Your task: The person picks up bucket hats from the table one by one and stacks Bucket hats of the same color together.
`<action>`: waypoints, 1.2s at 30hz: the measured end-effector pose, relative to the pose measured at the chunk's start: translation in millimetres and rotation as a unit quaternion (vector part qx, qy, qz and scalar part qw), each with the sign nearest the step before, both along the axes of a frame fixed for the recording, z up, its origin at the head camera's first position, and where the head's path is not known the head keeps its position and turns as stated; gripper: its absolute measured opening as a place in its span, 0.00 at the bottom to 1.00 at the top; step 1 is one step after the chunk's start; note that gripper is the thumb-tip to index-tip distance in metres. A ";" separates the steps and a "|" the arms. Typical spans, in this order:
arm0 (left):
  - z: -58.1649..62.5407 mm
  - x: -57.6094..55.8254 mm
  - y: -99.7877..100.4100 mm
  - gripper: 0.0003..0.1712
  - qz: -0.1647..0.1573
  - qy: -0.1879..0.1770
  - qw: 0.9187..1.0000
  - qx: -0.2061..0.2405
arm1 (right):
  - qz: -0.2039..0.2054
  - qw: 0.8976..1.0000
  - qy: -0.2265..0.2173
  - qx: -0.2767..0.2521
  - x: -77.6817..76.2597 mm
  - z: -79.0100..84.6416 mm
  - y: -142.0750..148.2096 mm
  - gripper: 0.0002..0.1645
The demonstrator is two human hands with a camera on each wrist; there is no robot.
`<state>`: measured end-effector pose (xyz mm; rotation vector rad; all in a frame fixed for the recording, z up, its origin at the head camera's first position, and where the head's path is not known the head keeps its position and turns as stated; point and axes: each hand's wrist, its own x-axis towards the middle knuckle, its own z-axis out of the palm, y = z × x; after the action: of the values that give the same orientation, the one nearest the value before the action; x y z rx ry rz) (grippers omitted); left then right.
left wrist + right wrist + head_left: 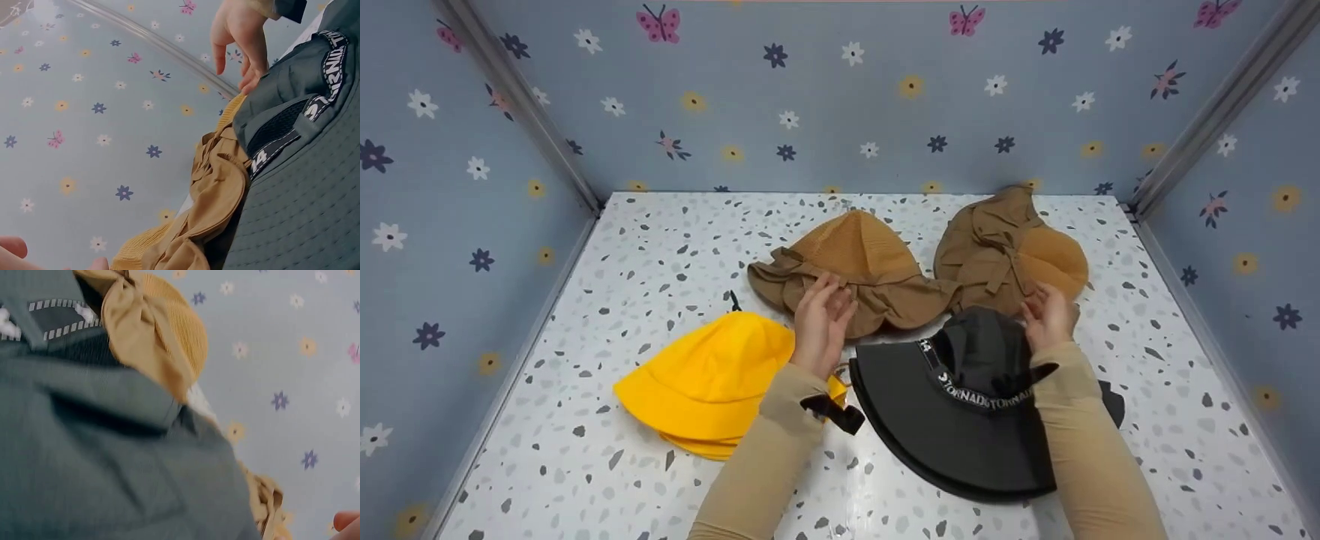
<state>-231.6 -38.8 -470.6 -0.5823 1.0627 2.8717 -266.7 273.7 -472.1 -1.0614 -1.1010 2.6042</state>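
Note:
My left hand [821,322], fingers loosely bent, hovers over the front brim of the middle brown hat [855,247], with nothing in its grasp. Relaxed fingers also show on my right hand [1046,315], beside the crown of a black wide-brimmed hat [960,442] and overlapping a second brown hat [1054,259] in the head view. White lettering runs along the black hat's band. In the left wrist view the right hand [242,39] hangs with its fingertips close to the black crown [281,95]. Only fingertips of the left hand show there, at the lower left.
A yellow hat [720,367] lies to the left, partly behind my left forearm. All the hats rest on a white speckled table [622,255]. Flower-patterned panels [847,97] enclose the back and both sides, with metal posts [525,105] at the corners.

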 end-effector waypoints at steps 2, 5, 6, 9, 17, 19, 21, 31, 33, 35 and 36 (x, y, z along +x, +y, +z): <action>-1.6 2.3 2.1 0.29 -0.011 0.003 1.000 -0.001 | -0.001 1.000 -0.015 0.001 -0.6 -4.0 3.7 0.13; -4.5 6.3 4.4 0.28 -0.025 0.005 1.000 -0.007 | 0.004 1.000 -0.027 -0.007 -1.2 -8.1 7.5 0.30; -5.7 7.6 5.2 0.28 -0.030 0.005 0.999 -0.009 | 0.007 1.000 -0.029 -0.010 -1.4 -9.1 8.2 0.34; -10.1 11.8 8.3 0.28 -0.047 0.001 0.999 -0.008 | 0.018 0.999 -0.043 -0.016 -1.9 -11.5 9.1 0.38; -18.2 23.6 27.0 0.28 -0.117 -0.006 0.993 -0.015 | 0.048 0.993 -0.085 -0.061 -9.3 -20.4 11.7 0.37; -20.3 26.2 31.7 0.27 -0.133 -0.007 0.991 -0.021 | 0.053 0.991 -0.089 -0.082 -12.1 -21.9 13.0 0.40; -22.4 28.3 36.2 0.27 -0.148 -0.008 0.989 -0.028 | 0.054 0.989 -0.092 -0.103 -14.7 -23.7 14.5 0.42; -28.1 31.7 49.0 0.27 -0.195 0.003 0.980 -0.035 | 0.057 0.982 -0.073 -0.164 -16.4 -28.2 18.3 0.16; -28.3 31.6 49.3 0.26 -0.199 0.006 0.979 -0.036 | 0.071 0.984 -0.064 -0.152 -15.4 -27.5 18.4 0.10; -28.5 31.6 49.5 0.26 -0.201 0.006 0.979 -0.037 | 0.085 0.986 -0.052 -0.131 -14.7 -26.2 18.5 0.11; -28.4 31.6 49.6 0.26 -0.202 0.006 0.979 -0.036 | 0.091 0.988 -0.045 -0.117 -14.5 -25.2 18.4 0.12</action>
<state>-200.0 10.8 -499.0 -0.3056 1.1378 2.4963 -281.1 292.1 -497.4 -1.1870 -0.9694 2.9142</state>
